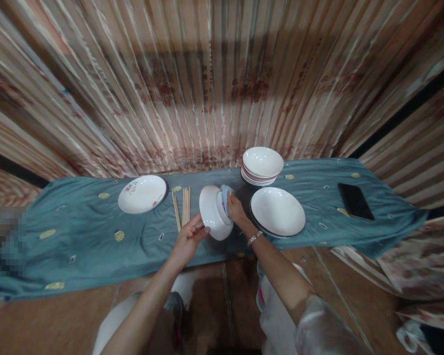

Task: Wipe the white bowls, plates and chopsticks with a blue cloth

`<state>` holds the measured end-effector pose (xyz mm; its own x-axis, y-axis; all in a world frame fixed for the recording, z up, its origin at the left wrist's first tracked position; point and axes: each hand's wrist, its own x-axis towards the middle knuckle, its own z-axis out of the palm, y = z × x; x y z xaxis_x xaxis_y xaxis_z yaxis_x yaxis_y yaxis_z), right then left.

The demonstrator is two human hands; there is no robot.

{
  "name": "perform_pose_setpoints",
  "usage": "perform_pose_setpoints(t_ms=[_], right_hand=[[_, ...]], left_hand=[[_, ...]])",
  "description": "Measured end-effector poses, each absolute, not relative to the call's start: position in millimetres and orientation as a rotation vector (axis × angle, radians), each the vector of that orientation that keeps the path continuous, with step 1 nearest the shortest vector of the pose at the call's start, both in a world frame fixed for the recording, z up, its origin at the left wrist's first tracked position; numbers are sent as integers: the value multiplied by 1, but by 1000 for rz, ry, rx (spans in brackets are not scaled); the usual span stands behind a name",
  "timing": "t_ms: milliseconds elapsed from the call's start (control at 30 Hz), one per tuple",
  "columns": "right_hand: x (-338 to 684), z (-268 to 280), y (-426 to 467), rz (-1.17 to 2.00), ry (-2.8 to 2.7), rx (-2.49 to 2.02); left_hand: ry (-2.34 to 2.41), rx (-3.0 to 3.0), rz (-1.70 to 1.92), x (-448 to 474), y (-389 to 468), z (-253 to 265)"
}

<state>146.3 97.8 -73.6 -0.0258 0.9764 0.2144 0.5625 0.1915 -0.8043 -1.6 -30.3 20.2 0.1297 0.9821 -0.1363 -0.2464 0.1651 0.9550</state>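
Note:
A white bowl (211,212) is tipped on its side above the table, its base turned to the right. My left hand (190,235) grips the bowl by its lower left edge. Pressed against the base is a light blue cloth (225,197), bunched in the closed fingers of my right hand (236,209). Several wooden chopsticks (186,206) lie just left of the bowl, partly behind my left hand. To the right of my right hand are a white plate (277,211) and, behind it, a stack of white bowls (262,162).
A floral white plate (143,195) lies on the left of the table, and a black phone (355,201) on the right. The blue-green tablecloth (92,256) hangs over the front edge. Behind stands a striped curtain (192,98).

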Motion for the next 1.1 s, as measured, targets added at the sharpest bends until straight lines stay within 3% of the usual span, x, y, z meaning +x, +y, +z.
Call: perform_pose_setpoints(t_ms=[600, 1100], right_hand=[[149, -101, 31, 502, -1700, -1200], [152, -35, 3, 662, -1810, -1015]], left_hand=[[1084, 842, 1155, -20, -12, 15], [1065, 863, 1197, -10, 3, 18]])
